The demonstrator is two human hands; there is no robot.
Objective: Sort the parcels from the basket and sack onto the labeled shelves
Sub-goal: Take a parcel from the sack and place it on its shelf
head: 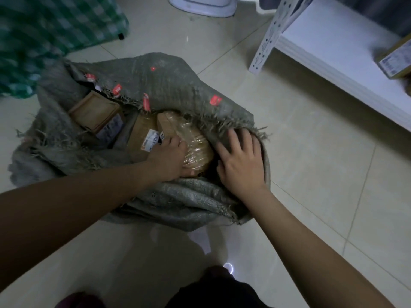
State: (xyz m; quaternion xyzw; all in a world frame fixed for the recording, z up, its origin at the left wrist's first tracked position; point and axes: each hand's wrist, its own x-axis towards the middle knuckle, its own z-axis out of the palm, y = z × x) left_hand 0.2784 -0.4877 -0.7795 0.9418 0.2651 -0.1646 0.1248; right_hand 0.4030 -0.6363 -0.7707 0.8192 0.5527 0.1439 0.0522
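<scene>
Sack (160, 85): grey woven weave, frayed pale fibres along its mouth, small red tags dotted across it. Parcels within are brown cardboard; the one at 10 o'clock in the sack (94, 111) carries a white label with dark print. The taped parcel (193, 138) at centre shows glossy clear tape over tan, with a white and orange label beside it. Checked bag (55, 27) at 10 o'clock: green and white plaid. Shelf (333, 47) at 2 o'clock: white. Box on the shelf (394, 61): brown, white label. Floor (311, 163): pale beige tiles.
</scene>
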